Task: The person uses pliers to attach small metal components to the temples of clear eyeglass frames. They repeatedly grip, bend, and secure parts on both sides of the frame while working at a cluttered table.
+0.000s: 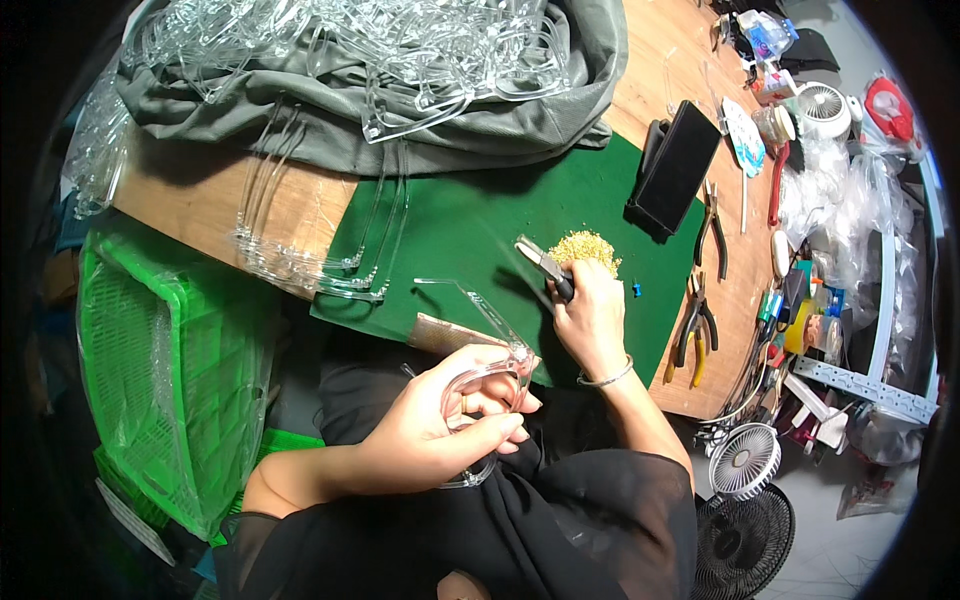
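Observation:
My left hand (425, 425) is closed round a clear plastic eyeglass frame (490, 315), held over my lap at the near edge of the green mat (470, 225). One temple arm of the frame points up and away to the left. Pliers (543, 262) with silver jaws and a dark handle are in my right hand (592, 315), their jaws pointing to the far left. That hand's fingers reach the near edge of a heap of tiny gold-coloured parts (590, 245); whether they pinch any is hidden. A small blue piece (636, 289) lies right of the hand.
Many clear frames (450, 45) lie heaped on grey cloth (480, 140) at the back. More frames stand in a row (300, 265) on the left table edge. A black phone (675, 170) and two pliers (692, 330) lie right. A green crate (180, 370) stands left.

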A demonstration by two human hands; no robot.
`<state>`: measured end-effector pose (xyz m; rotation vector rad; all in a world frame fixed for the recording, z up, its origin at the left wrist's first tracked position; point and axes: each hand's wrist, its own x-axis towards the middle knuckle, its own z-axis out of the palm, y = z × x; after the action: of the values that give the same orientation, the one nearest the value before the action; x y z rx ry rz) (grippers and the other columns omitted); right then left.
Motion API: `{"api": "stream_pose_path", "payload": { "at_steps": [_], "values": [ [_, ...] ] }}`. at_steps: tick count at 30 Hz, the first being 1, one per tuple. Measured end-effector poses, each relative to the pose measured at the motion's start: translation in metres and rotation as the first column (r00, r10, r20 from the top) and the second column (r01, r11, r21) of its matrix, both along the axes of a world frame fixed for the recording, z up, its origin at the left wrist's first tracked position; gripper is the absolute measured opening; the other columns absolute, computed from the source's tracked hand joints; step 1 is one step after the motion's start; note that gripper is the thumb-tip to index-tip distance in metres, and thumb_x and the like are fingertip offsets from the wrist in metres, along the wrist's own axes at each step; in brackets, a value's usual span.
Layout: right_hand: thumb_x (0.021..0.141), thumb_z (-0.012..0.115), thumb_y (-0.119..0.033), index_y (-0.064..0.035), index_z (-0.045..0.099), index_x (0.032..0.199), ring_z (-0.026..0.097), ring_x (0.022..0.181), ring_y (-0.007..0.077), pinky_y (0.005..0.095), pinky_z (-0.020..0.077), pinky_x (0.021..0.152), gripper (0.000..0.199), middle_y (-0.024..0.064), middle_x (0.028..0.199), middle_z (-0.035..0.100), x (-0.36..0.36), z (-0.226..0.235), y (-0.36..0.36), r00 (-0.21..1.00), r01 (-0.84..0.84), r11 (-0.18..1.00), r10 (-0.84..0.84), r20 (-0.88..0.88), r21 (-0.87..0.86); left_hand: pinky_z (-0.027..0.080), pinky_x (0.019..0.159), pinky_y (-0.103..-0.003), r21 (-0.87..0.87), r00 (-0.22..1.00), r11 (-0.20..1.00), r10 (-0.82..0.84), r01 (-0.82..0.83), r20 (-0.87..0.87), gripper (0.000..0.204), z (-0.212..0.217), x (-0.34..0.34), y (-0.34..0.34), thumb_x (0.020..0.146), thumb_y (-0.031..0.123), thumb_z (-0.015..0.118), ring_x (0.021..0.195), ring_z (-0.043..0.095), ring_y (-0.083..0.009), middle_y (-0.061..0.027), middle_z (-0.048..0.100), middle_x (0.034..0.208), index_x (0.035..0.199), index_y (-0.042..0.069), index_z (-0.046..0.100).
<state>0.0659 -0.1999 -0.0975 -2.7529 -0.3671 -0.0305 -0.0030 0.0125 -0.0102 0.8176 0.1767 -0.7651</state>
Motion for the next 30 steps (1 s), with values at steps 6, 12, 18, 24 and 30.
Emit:
{"api": "stream_pose_path", "payload": {
  "at_steps": [6, 12, 18, 24, 30],
  "values": [
    [0.080, 0.064, -0.008, -0.0023, 0.055, 0.082, 0.053, 0.057, 0.0226, 0.0292, 0.0444, 0.056, 0.011, 0.0105, 0.068, 0.054, -0.015, 0.050, 0.007, 0.967, 0.162, 0.850, -0.035, -0.252, 0.501, 0.052, 0.074, -0.029, 0.015, 1.000, 1.000, 0.011, -0.011, -0.019, 0.044, 0.001, -0.003, 0.001, 0.083, -0.007, 0.054, 0.084, 0.060, -0.0169, -0.0122, 0.055, 0.099, 0.125, 0.000, 0.040],
    [0.070, 0.070, -0.002, -0.0047, 0.060, 0.076, 0.058, 0.063, 0.0204, 0.0300, 0.0437, 0.062, 0.012, 0.0050, 0.070, 0.061, -0.030, 0.093, 0.027, 0.936, -0.343, 0.670, 0.305, 0.177, 0.658, 0.052, 0.073, -0.025, -0.074, 0.998, 0.996, -0.045, 0.041, -0.043, 0.041, -0.002, -0.009, -0.008, 0.084, -0.003, 0.053, 0.082, 0.060, -0.0121, -0.0097, 0.054, 0.100, 0.122, 0.001, 0.038],
    [0.071, 0.072, -0.004, -0.0053, 0.059, 0.077, 0.058, 0.063, 0.0200, 0.0319, 0.0447, 0.062, 0.014, 0.0060, 0.071, 0.061, -0.037, 0.077, 0.021, 0.931, -0.363, 0.602, 0.253, 0.261, 0.711, 0.052, 0.075, -0.028, 0.012, 0.988, 0.991, -0.131, 0.130, 0.080, 0.039, 0.001, -0.011, -0.014, 0.085, -0.006, 0.052, 0.083, 0.061, -0.0153, -0.0124, 0.054, 0.102, 0.120, 0.001, 0.036],
    [0.072, 0.073, -0.008, -0.0058, 0.059, 0.079, 0.058, 0.064, 0.0193, 0.0331, 0.0454, 0.065, 0.016, 0.0059, 0.073, 0.061, -0.038, 0.075, 0.019, 0.924, -0.377, 0.559, 0.278, 0.261, 0.739, 0.052, 0.076, -0.027, 0.020, 0.977, 0.987, -0.160, 0.159, 0.143, 0.040, -0.001, -0.013, -0.011, 0.085, -0.007, 0.052, 0.083, 0.060, -0.0148, -0.0124, 0.054, 0.101, 0.121, 0.001, 0.035],
    [0.074, 0.072, -0.011, -0.0060, 0.060, 0.078, 0.057, 0.063, 0.0187, 0.0327, 0.0441, 0.064, 0.014, 0.0045, 0.071, 0.059, -0.032, 0.083, 0.017, 0.918, -0.361, 0.564, 0.354, 0.178, 0.743, 0.051, 0.073, -0.027, 0.014, 0.978, 0.987, -0.159, 0.159, 0.133, 0.039, 0.000, -0.013, -0.011, 0.086, -0.006, 0.052, 0.082, 0.060, -0.0140, -0.0121, 0.054, 0.101, 0.120, 0.001, 0.036]
  ]
}}
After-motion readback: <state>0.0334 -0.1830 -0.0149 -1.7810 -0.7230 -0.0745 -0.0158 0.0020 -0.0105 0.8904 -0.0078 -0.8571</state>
